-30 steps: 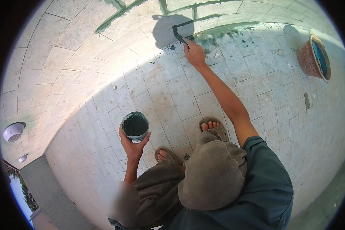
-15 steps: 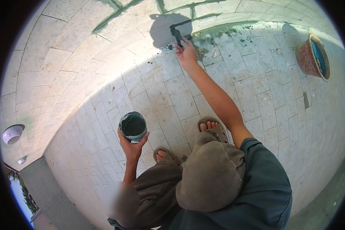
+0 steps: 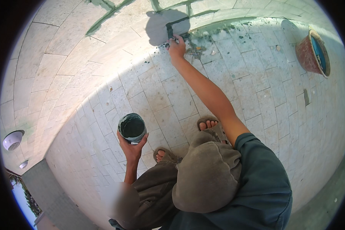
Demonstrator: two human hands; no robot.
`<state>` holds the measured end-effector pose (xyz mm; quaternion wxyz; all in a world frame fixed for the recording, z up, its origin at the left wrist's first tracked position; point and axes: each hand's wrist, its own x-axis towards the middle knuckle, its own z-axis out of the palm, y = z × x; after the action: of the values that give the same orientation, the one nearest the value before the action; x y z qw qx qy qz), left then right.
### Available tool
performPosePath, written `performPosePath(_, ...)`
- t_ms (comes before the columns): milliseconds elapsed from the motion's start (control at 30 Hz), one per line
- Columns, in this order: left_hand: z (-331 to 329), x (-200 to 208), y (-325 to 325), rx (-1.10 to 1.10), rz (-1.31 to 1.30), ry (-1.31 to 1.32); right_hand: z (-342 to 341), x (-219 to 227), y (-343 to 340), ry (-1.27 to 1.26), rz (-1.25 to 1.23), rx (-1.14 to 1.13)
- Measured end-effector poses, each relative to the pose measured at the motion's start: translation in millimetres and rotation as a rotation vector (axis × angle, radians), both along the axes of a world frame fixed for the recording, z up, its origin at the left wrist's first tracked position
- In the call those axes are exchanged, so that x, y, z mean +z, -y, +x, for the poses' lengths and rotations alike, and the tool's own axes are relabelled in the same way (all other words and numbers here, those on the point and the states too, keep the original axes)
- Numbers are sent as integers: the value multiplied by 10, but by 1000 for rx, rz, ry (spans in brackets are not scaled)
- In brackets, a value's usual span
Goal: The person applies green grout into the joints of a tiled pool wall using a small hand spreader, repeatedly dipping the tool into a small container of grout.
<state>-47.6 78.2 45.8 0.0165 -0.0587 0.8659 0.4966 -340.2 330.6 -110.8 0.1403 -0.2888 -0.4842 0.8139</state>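
Note:
My left hand (image 3: 132, 150) is wrapped round the lower side of a small round tub (image 3: 139, 138). Dark green paste (image 3: 132, 127) fills its inside, and smears coat the rim. Far ahead, my right arm reaches to the foot of the tiled wall (image 3: 115, 36). The fingers of my right hand (image 3: 176, 46) are bunched at the lower end of a dark green strip (image 3: 170, 31) along a wall joint. Whatever they pinch is dark and too covered to make out. A shadow falls round that spot.
Dark green crumbs (image 3: 240, 37) lie scattered along the wall's foot. A reddish-brown bucket (image 3: 309, 57), blue inside, stands at the far right. My sandalled feet (image 3: 207, 123) are on the pale tiled floor (image 3: 172, 96). Two white round fixtures (image 3: 13, 140) sit at the left.
My right hand has shifted slightly left, staying low on the green strip. The dark piece showing above its fingers appears straighter. My left hand keeps the tub almost where it was.

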Motion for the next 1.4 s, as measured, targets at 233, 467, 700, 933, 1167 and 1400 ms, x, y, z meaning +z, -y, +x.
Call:
performPosePath(233, -5, -41, 14, 10, -20, -4, 195, -26, -26, 131, 80, -146)
performPosePath(467, 14, -11, 33, 17, -21, 6, 495, 218, -156, -106, 824, -3)
performPosePath(700, -17, -27, 12, 14, 7, 11, 333, 60, -278, -406, 1303, -189)
performPosePath(933, 10, -69, 45, 22, 9, 13, 271, -116, -309, -164, 1454, -35)
performPosePath(1167, -17, -27, -1, 27, 24, 43, 334, -144, -362, 68, 1354, 190)
performPosePath(1400, 11, -36, 37, 43, 15, 39, 301, 37, -371, 79, 1304, 184)
